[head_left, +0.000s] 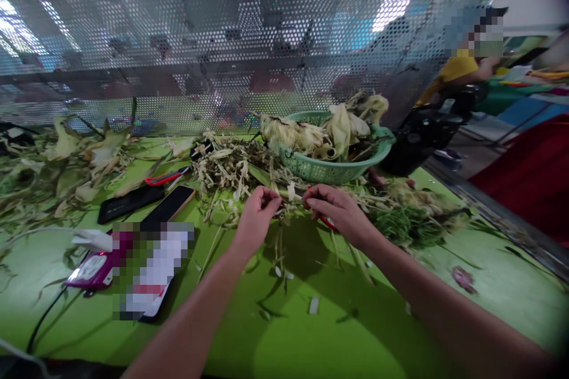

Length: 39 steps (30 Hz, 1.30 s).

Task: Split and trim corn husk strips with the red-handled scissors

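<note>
My left hand (260, 210) is closed in a pinch above the green table, at the front of a heap of dried plant bits (231, 166). Facing it a little to the right, my right hand (333, 207) has its thumb and fingers pressed together too. Whatever lies in either pinch is too small to make out. Pale scraps and thin stems (278, 243) show between and below the hands. Part of a red loop (328, 222), perhaps a tool handle, shows under my right hand. Behind the hands stands a green plastic basket (329, 172) with dried husks and pale fibres (297, 135).
Left lie a red utility knife (162, 177), a dark phone-like object (128, 204), a phone (171, 207), a purple device (91, 269) with cables and dried leaves (89, 160). Green sprigs (400, 222) lie right. A perforated metal screen (222, 41) rises behind; a person in yellow (457, 68) is beyond.
</note>
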Tool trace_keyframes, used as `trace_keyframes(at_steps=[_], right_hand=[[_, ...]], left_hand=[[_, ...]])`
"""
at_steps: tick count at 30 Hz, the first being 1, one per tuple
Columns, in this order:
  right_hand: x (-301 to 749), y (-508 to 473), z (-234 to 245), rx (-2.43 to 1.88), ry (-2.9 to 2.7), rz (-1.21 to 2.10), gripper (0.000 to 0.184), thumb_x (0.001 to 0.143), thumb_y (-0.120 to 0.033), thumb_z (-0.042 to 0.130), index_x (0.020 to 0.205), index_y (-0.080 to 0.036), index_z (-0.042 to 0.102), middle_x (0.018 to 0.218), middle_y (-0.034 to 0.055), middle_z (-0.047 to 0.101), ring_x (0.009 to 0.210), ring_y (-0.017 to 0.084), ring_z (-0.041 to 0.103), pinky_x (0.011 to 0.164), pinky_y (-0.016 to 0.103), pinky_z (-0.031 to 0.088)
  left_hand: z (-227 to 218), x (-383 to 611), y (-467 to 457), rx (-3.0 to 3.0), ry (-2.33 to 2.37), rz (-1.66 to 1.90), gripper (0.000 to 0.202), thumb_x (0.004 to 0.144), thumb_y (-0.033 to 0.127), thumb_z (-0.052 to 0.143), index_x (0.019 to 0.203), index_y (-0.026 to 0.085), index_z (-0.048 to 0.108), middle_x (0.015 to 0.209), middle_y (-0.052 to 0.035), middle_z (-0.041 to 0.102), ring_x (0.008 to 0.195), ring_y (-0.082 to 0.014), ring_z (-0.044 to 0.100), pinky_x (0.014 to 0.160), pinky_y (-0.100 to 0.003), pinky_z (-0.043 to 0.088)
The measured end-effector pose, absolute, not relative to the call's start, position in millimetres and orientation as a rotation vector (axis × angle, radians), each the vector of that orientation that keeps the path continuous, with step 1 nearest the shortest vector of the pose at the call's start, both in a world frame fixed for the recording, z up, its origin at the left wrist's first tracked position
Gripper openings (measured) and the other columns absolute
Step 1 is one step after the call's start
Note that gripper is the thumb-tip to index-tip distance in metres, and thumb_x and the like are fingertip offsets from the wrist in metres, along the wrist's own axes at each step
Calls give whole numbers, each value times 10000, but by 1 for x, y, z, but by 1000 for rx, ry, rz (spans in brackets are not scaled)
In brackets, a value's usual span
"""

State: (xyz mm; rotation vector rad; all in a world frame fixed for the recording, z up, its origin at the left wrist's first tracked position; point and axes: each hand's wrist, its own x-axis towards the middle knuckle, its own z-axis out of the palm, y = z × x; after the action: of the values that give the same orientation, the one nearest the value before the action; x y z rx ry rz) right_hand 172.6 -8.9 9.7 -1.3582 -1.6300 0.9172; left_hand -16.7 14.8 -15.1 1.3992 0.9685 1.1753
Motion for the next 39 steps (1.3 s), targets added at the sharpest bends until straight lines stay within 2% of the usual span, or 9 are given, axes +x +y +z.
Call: trace_keyframes(at_steps=[5, 8, 14, 17, 23, 32, 39], right_hand=[[166, -11, 8, -1292, -1587, 1056, 293, 813, -463, 578, 863, -175, 599, 782, 16, 599, 645, 126, 537, 579, 247, 446], [161, -11, 1, -1272, -1549, 1088, 302, 761, -462, 642, 817, -169, 591, 722, -4, 566, 621, 116, 502, 530, 228, 414], [162, -11, -1, -1246, -1382, 1120, 276, 739, -426, 677, 742, -171, 569, 645, -31, 504, 556, 94, 448, 493, 220, 383], [163, -12, 3, -1226, -1338, 1096, 257, 747, -398, 679, 728, -172, 558, 647, -38, 499, 525, 79, 431, 489, 222, 367], [160, -13, 2, -1196, -1320, 1117, 250, 762, -375, 669, 709, -170, 538, 629, -46, 473, 524, 73, 434, 496, 217, 363], [160, -13, 7, -1213, -1315, 1147, 272, 763, -430, 656, 822, -178, 571, 747, -7, 541, 601, 92, 460, 511, 213, 400], [162, -15, 4, -1276, -1431, 1071, 261, 739, -403, 687, 765, -160, 595, 651, -24, 518, 548, 81, 414, 492, 218, 327]], left_hand=[[-13, -15, 12, 1451, 960, 1118, 102, 804, 255, 582, 839, 164, 553, 775, -2, 569, 719, -112, 517, 677, -232, 419], [-11, -12, 9, 1462, 915, 1090, 112, 789, 258, 605, 824, 155, 576, 782, -9, 582, 723, -111, 525, 684, -232, 426], [-9, -9, 6, 1257, 827, 1011, 243, 777, 308, 636, 955, 152, 578, 901, -57, 636, 809, -132, 585, 774, -275, 462], [-12, -8, 6, 1388, 866, 967, 275, 713, 318, 703, 895, 147, 587, 862, -57, 638, 791, -148, 579, 746, -281, 453], [-17, -8, 7, 1490, 867, 932, 123, 723, 211, 659, 821, 148, 621, 792, -19, 629, 747, -135, 551, 720, -268, 422], [-15, -8, 4, 1176, 823, 947, 240, 672, 275, 726, 851, 152, 624, 808, -18, 617, 705, -113, 549, 703, -254, 436], [-7, -9, 3, 1059, 799, 964, 284, 650, 302, 753, 841, 134, 627, 780, -20, 617, 659, -96, 551, 684, -243, 439]])
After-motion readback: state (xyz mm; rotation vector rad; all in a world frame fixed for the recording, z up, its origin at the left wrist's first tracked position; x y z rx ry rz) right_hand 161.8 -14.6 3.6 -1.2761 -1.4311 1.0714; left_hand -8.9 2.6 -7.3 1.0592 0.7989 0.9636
